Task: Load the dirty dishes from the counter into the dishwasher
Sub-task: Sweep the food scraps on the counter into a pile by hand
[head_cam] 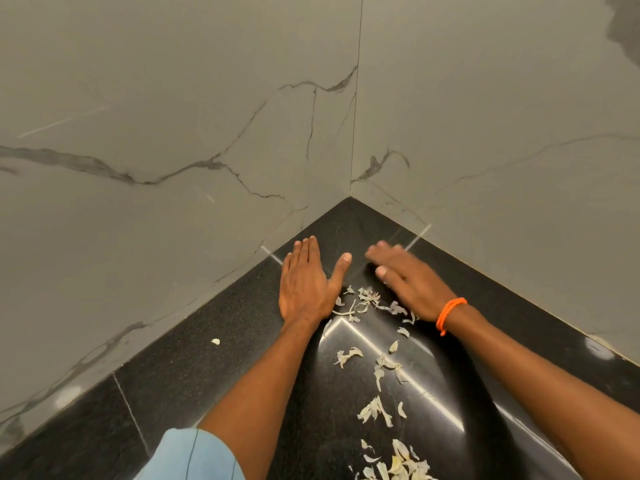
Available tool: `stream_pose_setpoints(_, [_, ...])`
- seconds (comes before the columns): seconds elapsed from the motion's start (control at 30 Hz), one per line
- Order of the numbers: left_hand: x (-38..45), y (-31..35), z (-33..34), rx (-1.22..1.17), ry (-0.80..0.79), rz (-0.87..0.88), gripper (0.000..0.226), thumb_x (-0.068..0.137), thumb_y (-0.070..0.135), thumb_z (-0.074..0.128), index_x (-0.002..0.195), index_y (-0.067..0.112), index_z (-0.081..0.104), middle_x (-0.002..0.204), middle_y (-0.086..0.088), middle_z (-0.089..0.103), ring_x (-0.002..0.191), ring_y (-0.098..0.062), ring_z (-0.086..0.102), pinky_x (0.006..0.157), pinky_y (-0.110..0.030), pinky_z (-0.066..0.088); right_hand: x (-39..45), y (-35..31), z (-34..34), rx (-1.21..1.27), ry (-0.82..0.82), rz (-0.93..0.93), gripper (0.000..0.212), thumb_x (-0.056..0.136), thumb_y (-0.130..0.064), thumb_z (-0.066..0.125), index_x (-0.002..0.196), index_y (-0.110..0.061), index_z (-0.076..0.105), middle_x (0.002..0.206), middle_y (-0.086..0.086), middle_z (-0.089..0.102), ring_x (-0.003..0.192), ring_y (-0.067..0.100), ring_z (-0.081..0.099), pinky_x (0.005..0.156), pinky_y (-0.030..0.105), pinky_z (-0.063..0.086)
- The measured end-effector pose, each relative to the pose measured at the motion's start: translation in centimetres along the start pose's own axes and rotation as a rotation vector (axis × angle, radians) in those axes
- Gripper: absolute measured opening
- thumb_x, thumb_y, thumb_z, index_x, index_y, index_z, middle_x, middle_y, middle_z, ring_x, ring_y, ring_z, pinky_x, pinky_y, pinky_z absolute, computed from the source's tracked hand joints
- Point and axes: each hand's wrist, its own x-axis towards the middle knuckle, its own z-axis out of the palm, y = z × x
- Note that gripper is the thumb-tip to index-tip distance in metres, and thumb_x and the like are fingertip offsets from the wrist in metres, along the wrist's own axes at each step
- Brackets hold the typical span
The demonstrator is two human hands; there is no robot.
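Both my hands lie flat on a black granite counter (194,358) in its back corner. My left hand (304,282) rests palm down with straight fingers and the thumb spread out. My right hand (405,278), blurred, lies palm down with straight fingers; an orange thread band sits on its wrist. Several pale peel scraps (363,303) lie between and below the two hands. No dishes and no dishwasher are in view.
Grey marble-veined walls (207,133) meet at the corner behind the counter. More peel scraps trail toward the near edge, with a heap (398,462) at the bottom. One lone scrap (215,341) lies to the left. A light blue sleeve (194,455) shows at the bottom.
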Motion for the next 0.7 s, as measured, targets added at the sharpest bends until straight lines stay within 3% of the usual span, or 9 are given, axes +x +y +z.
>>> stream_pose_setpoints(0.13, [0.1,-0.2,0.2,-0.013,0.009,0.018,0.098,0.094,0.082,0.01,0.161,0.012,0.021,0.168,-0.007,0.023,0.156,-0.019,0.014,0.128,-0.041,0.01,3.7,2.5,-0.7,-0.183,0.009,0.162,0.058,0.106,-0.048,0.027,0.156,-0.021,0.03,0.164,-0.001,0.024,0.152,0.011,0.015,0.122,0.028,0.006])
stream_pose_setpoints(0.37, [0.5,-0.8,0.3,-0.055,-0.018,0.178,0.093,0.097,0.075,0.003,0.15,0.014,0.048,0.159,-0.008,0.042,0.152,-0.019,0.028,0.125,-0.041,0.02,2.4,0.0,1.6,-0.297,-0.154,-0.056,0.066,0.097,-0.047,0.019,0.158,-0.023,0.023,0.165,-0.002,0.019,0.153,0.01,0.01,0.126,0.033,0.006])
stream_pose_setpoints(0.57, [-1.2,-1.1,0.2,-0.127,-0.209,0.373,0.091,0.093,0.074,0.006,0.153,0.016,0.043,0.162,-0.001,0.036,0.152,-0.007,0.023,0.127,-0.032,0.016,-2.7,-2.4,3.2,-0.263,-0.196,-0.125,0.065,0.096,-0.037,0.021,0.158,-0.021,0.023,0.165,0.001,0.019,0.153,0.01,0.011,0.126,0.033,0.006])
stream_pose_setpoints(0.7, [-4.8,-0.9,0.1,-0.117,-0.25,0.413,0.089,0.095,0.072,0.006,0.155,0.016,0.04,0.164,0.0,0.032,0.153,-0.006,0.021,0.127,-0.031,0.014,-6.6,-4.4,4.2,-0.246,-0.202,-0.133,0.067,0.094,-0.038,0.022,0.158,-0.019,0.025,0.165,0.002,0.019,0.153,0.009,0.011,0.126,0.036,0.008])
